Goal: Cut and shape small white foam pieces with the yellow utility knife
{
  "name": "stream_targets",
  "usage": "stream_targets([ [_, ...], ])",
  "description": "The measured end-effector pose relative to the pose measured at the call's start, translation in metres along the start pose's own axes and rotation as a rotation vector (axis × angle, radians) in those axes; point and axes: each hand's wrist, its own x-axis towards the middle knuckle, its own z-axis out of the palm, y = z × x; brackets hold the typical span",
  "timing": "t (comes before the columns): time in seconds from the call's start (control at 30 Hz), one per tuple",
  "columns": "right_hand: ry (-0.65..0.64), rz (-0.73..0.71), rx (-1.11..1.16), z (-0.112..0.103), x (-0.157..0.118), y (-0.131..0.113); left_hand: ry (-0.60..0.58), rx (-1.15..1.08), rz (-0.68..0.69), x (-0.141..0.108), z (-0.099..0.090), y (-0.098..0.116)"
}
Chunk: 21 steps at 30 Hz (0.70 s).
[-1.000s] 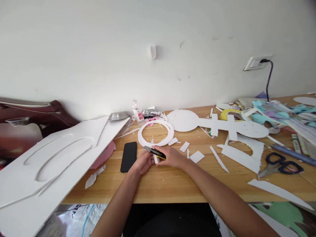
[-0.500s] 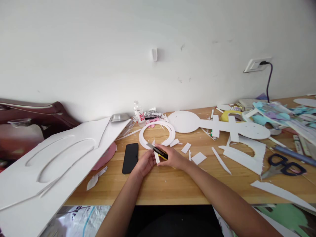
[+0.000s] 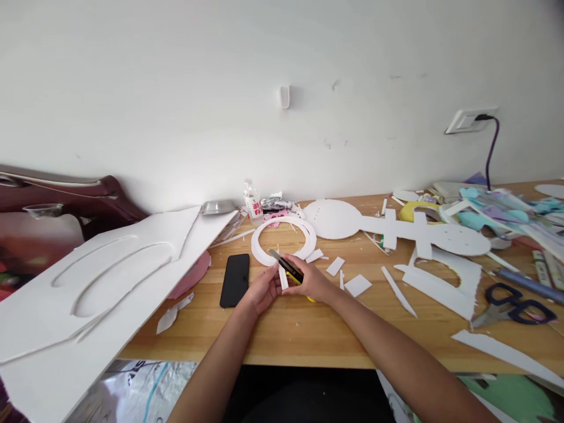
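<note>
My right hand (image 3: 312, 281) is closed around a black and yellow utility knife (image 3: 291, 270), its blade out and pointing up to the left. Between my two hands stands a small white foam strip (image 3: 282, 278). My left hand (image 3: 263, 289) pinches this strip from the left, and fingers of my right hand touch its lower end. Just beyond them lies a white foam ring (image 3: 255, 245) on the wooden table (image 3: 308, 341). Several small white offcuts (image 3: 358, 285) are scattered to the right of my right hand.
A black phone (image 3: 235, 281) lies left of my hands. Farther left rests a large white foam board (image 3: 145, 282). Behind the ring are a plastic bottle (image 3: 254, 205) and a metal dish (image 3: 218, 207). To the right lie a long white cutout (image 3: 335, 218) and scissors (image 3: 511, 305).
The view has shifted slightly, so the table's things sit a little farther right. My right hand has turned slightly, with the knife still held beside the foam strip.
</note>
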Motion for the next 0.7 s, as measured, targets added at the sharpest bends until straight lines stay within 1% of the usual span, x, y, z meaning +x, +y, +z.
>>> stream_targets([
  [0.07,-0.01,-0.01,-0.031,-0.001,0.0,0.0,0.017,0.027,0.04,0.001,0.001,-0.001],
  [0.2,-0.01,-0.006,-0.07,-0.002,0.0,0.0,0.066,0.081,0.178,0.003,0.003,-0.002],
  [0.27,-0.008,0.002,-0.095,-0.003,0.0,-0.001,0.081,0.085,0.211,0.004,0.003,-0.002],
  [0.37,-0.015,0.0,-0.134,-0.003,-0.001,-0.001,0.076,0.081,0.159,0.003,0.002,-0.002],
  [0.5,-0.041,-0.003,-0.15,-0.004,-0.001,-0.001,-0.003,0.094,0.035,0.002,-0.002,-0.002],
  [0.7,-0.068,0.006,-0.159,-0.007,-0.001,-0.002,-0.044,0.078,0.032,0.002,-0.007,-0.003],
])
